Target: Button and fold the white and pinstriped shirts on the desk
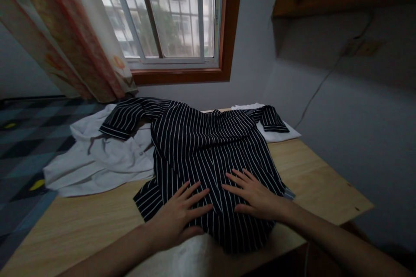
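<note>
A black shirt with thin white stripes (pixel 201 143) lies spread on a wooden table (pixel 81 225), collar toward the window and hem hanging over the near edge. My left hand (pixel 177 218) rests flat on the shirt's lower left part, fingers spread. My right hand (pixel 253 194) lies flat on the lower right part, fingers stretched toward the left. Neither hand holds anything; both palms press on the cloth.
A crumpled white garment (pixel 97 160) lies on the table's left, partly under the striped sleeve. A folded white cloth (pixel 276 132) sits at the back right. Behind are a window (pixel 172 13), a patterned curtain (pixel 65 30) and a grey wall with a cable (pixel 321 84).
</note>
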The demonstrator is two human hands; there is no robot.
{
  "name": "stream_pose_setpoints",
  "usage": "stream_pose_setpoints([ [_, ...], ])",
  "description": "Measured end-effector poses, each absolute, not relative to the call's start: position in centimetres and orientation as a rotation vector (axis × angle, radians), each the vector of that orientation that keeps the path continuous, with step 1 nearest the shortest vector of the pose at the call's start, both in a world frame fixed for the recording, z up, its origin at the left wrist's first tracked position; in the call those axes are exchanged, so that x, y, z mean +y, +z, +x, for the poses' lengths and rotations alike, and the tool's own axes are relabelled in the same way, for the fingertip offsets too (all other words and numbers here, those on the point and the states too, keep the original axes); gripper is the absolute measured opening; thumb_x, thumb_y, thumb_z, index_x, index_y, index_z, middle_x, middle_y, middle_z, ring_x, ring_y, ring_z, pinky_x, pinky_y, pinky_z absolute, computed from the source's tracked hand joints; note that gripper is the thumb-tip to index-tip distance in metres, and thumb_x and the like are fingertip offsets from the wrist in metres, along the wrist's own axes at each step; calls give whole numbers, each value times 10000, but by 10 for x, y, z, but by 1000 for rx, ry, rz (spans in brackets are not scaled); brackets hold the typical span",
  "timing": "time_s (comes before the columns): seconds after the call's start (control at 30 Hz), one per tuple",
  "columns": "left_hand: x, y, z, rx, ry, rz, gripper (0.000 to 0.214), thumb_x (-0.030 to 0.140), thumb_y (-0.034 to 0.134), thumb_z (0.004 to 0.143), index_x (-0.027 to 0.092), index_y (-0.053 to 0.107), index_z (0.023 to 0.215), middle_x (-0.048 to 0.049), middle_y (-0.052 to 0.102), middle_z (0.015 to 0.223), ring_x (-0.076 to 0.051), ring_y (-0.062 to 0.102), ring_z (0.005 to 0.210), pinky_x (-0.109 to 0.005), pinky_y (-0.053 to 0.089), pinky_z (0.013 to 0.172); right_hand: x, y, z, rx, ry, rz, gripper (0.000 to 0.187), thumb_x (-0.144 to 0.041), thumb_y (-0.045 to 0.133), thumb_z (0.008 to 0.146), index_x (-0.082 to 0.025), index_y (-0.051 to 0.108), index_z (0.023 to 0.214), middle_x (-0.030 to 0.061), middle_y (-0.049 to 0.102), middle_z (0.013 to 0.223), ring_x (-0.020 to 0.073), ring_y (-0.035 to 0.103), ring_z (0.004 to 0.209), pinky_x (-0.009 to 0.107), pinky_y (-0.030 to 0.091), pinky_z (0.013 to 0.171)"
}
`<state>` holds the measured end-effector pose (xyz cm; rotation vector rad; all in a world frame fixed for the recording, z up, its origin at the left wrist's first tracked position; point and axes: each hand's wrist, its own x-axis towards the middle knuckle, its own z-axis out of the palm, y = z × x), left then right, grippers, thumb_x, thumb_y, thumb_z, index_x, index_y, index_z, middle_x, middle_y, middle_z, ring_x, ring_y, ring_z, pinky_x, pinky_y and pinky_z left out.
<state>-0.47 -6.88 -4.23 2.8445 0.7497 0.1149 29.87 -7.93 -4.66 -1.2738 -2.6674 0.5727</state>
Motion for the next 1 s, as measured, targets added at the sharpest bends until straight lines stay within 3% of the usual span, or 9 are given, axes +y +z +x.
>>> stream_pose_setpoints([
  [0.07,-75,-46,-5,778,270,2891,339,306,550,905,322,619,1236,-56,578,1340,-295,487,1255,-503,411,1007,-80,-46,297,-2646,593,-1309,602,-426,598,888,-323,393,1445,70,280,1564,285,165,1459,575,129,1161],
  [0.17,-83,-44,-3,824,536,2886,242,194,479,921,234,698,1016,-74,689,1096,-226,614,970,-381,502,813,-87,-40,290,-2598,651,-1372,642,-495,598,866,-284,408,1441,102,301,1553,312,170,1454,605,124,1148],
  [0.3,-96,-28,-3,863,770,2732,229,191,445,928,188,668,876,-57,673,785,-156,606,712,-289,495,642,-109,-41,284,-2700,703,-1169,964,-581,749,671,-285,323,1483,148,262,1561,395,166,1436,672,142,1105],
  [0.4,-109,-13,-7,897,770,2647,246,201,418,938,220,662,919,-25,639,674,-132,593,603,-254,468,541,-126,-57,289,-2754,588,-1002,941,-513,762,669,-297,329,1476,156,315,1536,391,232,1414,666,174,1094],
  [0.53,-127,2,-9,941,667,2562,318,215,388,931,311,645,1092,-21,661,687,-142,610,577,-268,469,505,-135,-85,299,-2648,283,-1023,607,-311,660,792,-256,479,1369,155,529,1365,318,457,1272,589,312,1060],
  [0.63,-136,9,-4,959,494,2512,307,203,413,904,321,657,1050,-20,687,732,-137,623,583,-251,456,483,-135,-99,302,-2519,115,-1015,277,-159,510,856,-236,642,1087,97,680,1022,225,612,934,435,482,858],
  [0.77,-133,16,8,942,103,2477,138,239,552,833,269,680,874,-5,712,783,-153,655,613,-251,447,501,-139,-93,307,-2344,170,-1133,216,-127,443,861,-205,639,816,57,636,730,177,566,676,314,441,612],
  [0.9,-105,21,25,1015,3,2483,202,363,577,857,251,686,987,-22,720,845,-196,685,745,-287,483,627,-141,-54,316,-2414,673,-1259,82,-222,601,834,-207,622,757,1,631,718,137,563,650,265,398,586],
  [1.0,-69,16,41,1183,3,2545,305,438,552,873,226,672,1056,-61,719,942,-237,681,844,-334,493,719,-128,-22,311,-2398,774,-1387,199,-319,622,860,-206,606,698,-15,610,677,129,551,633,259,388,586],
])
